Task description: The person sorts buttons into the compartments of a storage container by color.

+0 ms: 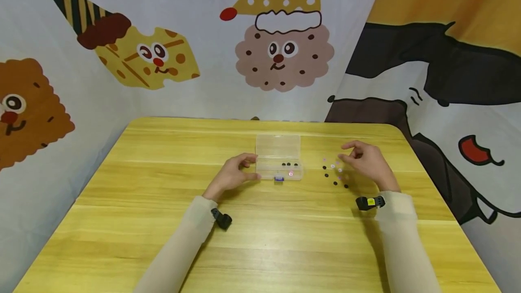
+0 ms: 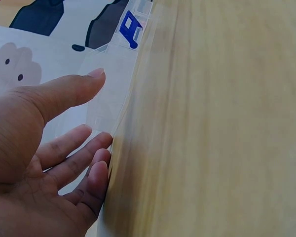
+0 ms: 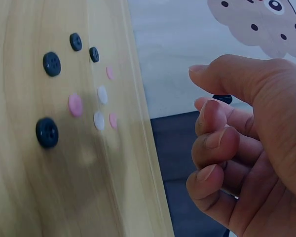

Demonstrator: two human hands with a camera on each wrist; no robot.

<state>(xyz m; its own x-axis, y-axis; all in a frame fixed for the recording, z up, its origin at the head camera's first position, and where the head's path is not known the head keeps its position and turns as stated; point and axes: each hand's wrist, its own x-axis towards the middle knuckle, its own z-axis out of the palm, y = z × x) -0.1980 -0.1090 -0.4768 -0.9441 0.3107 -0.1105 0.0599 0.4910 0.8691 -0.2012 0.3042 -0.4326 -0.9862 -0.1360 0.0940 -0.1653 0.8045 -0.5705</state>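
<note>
Left hand (image 1: pixel 230 174): thumb and fingers parted at the left end of the open box (image 1: pixel 267 176); no firm grip evident. Right hand (image 1: pixel 369 161): loosely curled, thumb apart, nothing visibly held, near loose buttons (image 3: pixel 52 63) right of the box. Risk: flat buttons may slip from fingertips; a nudge could shift the box.

Out there I see a plain cream left sleeve (image 1: pixel 175 248) and a matching right sleeve (image 1: pixel 409 248), a boxy black camera (image 1: pixel 224 221) by the left cuff (image 1: pixel 202 211), and a second black camera (image 1: pixel 361 203) with a yellow patch (image 1: pixel 371 201) by the right cuff (image 1: pixel 396 207)
</note>
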